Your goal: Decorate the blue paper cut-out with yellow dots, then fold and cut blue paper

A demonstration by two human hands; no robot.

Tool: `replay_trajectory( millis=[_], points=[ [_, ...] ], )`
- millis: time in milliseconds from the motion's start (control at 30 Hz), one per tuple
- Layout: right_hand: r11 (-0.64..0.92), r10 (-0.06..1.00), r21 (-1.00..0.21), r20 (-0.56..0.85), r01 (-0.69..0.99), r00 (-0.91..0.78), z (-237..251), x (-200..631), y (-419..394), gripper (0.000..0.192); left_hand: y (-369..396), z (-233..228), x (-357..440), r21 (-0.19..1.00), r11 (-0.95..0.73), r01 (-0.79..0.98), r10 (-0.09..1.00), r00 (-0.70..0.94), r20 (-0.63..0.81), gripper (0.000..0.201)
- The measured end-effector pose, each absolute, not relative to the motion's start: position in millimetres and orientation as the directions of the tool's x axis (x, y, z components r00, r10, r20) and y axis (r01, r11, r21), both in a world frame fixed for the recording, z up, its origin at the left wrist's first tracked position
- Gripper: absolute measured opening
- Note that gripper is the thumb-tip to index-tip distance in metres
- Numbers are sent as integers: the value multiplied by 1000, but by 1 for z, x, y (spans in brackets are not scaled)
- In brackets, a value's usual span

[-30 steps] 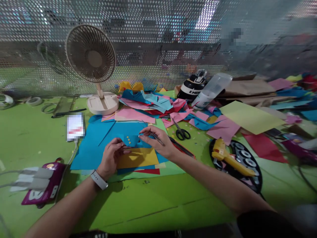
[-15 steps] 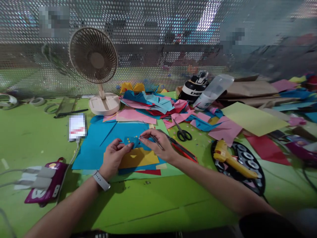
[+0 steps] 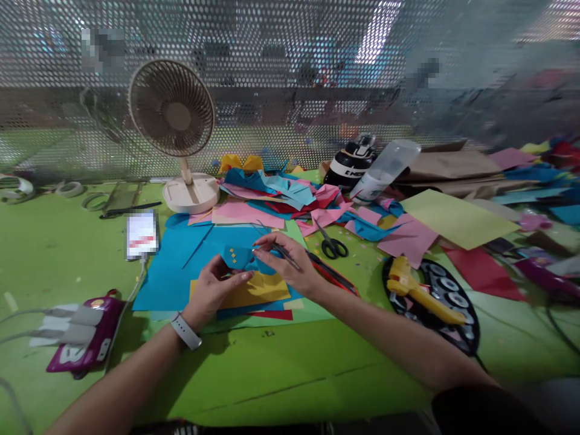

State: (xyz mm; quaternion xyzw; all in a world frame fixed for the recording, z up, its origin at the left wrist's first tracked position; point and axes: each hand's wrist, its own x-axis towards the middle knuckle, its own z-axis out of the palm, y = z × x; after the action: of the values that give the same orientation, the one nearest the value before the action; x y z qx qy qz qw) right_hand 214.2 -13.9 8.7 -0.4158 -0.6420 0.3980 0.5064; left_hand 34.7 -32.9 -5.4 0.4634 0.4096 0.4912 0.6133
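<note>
Left hand [image 3: 209, 289] pinches a small blue paper piece [image 3: 239, 256] dotted with tiny yellow squares, right hand's [image 3: 290, 266] fingers squeeze thin tweezers [image 3: 283, 251] beside it. One twitch could knock squares loose, or crumple it.

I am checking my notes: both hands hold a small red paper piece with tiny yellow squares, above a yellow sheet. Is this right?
Not quite: the small paper piece is blue, not red, as the head view shows. The left hand and right hand hold it above the yellow sheet.
</note>
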Motion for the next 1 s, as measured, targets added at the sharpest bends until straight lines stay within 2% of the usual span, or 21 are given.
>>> replay_trajectory(
  millis=[100, 200, 367, 500, 567, 633, 700, 800, 900, 1000],
  points=[
    [428, 891, -883, 377, 191, -253, 12, 208, -19, 17, -37, -6, 36, 982, 97, -160, 972, 226, -59, 22],
    [507, 847, -829, 428, 236, -316, 13, 203, -22, 17, -41, -8, 37, 983, 123, -135, 967, 241, -88, 23],
    [521, 839, -816, 437, 249, -324, 12, 201, -24, 16, -42, -8, 37, 969, 185, -162, 961, 236, -144, 28],
    [515, 851, -818, 450, 257, -272, 19, 206, -24, 24, -39, -5, 35, 956, 236, -177, 956, 221, -195, 26],
    [527, 848, -803, 478, 277, -227, 23, 214, -21, 28, -37, -3, 34, 951, 243, -191, 962, 177, -210, 26],
    [547, 837, -763, 487, 344, -251, 24, 226, -18, 30, -34, -3, 34, 944, 235, -234, 971, 105, -216, 28],
    [593, 805, -651, 461, 474, -374, 20, 240, -15, 33, -32, -3, 34, 933, 209, -294, 978, 35, -208, 31],
    [686, 724, -336, 410, 646, -555, 4, 262, -15, 36, -28, -6, 32, 919, 185, -347, 980, 2, -197, 34],
    [735, 653, -65, 340, 675, -677, -16, 279, -19, 33, -26, -11, 30, 921, 177, -346, 984, 42, -173, 34],
    [746, 609, 89, 309, 660, -730, -26, 288, -24, 41, -26, -13, 29, 931, 170, -321, 985, 62, -159, 34]
  ],
)
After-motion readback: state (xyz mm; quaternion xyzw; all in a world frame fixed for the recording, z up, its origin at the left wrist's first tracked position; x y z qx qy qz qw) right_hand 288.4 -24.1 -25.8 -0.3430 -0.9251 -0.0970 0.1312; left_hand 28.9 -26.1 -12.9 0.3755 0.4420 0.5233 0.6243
